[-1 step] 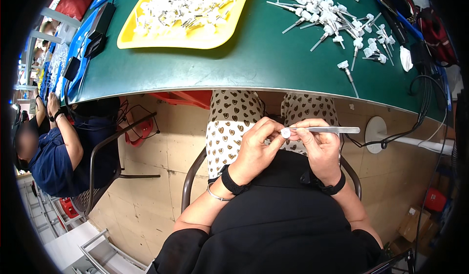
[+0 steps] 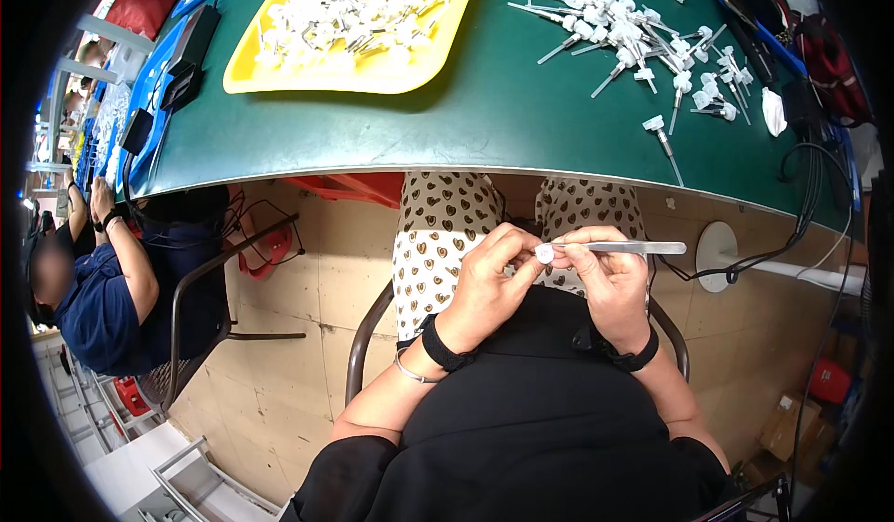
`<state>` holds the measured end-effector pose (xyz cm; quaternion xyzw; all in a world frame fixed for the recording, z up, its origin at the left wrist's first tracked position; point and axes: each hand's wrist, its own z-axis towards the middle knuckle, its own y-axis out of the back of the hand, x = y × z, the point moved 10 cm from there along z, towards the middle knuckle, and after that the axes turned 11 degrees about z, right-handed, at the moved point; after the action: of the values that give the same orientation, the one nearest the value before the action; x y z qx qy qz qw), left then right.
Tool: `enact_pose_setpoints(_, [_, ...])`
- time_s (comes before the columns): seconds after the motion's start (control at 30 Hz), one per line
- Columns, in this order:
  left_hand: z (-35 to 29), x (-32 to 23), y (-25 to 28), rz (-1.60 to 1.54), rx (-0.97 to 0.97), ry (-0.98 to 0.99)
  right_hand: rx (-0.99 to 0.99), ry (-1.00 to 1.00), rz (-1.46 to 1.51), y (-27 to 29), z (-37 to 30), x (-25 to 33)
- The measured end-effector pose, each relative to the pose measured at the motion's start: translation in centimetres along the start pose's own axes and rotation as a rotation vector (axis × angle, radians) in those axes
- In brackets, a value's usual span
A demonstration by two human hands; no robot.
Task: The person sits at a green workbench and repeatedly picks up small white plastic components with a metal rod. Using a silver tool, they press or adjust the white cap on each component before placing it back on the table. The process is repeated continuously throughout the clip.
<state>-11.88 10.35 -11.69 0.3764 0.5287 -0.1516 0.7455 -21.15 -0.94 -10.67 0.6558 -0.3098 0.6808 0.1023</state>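
- Pinching white part [image 2: 545, 254] in left hand [image 2: 495, 275] above lap [image 2: 430, 243], apparently mid-work.
- Gripping tweezers [image 2: 643, 247] in right hand [image 2: 610, 284].
- With white-headed pieces [image 2: 358, 14] in yellow tray [image 2: 458, 47] and on table [image 2: 372, 140], impossible to tell finished from waiting.

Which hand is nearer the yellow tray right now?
Left. In the picture, the left hand is below and right of the yellow tray; the right hand is farther right.

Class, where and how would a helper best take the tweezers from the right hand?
Likely grip the tweezers by their broad end, from the right: it juts out past the right hand, while the other end points toward the white piece in the left hand.
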Motion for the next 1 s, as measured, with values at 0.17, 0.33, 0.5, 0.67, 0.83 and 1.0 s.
enact_pose_setpoints(0.17, [0.0,-0.1,0.0,0.018,0.000,-0.024,0.005,0.006,-0.047,-0.1,-0.1,0.2])
enact_pose_setpoints(0.33, [-0.1,-0.5,0.0,0.031,0.008,-0.042,0.052,0.045,-0.198,-0.6,0.1,1.1])
enact_pose_setpoints(0.5, [-0.3,-0.7,-0.1,0.045,0.004,-0.085,0.110,0.084,-0.312,-0.8,0.0,1.3])
enact_pose_setpoints(0.67, [-0.1,-0.3,-0.2,0.009,0.023,-0.053,-0.014,0.004,-0.038,0.3,-0.4,0.5])
enact_pose_setpoints(0.83, [-0.1,0.1,-0.3,-0.035,0.027,-0.028,0.015,0.093,-0.115,0.3,-0.5,1.0])
enact_pose_setpoints(1.0, [-0.2,0.0,-0.3,-0.058,0.006,-0.051,0.025,0.120,-0.199,-0.1,-0.5,1.3])
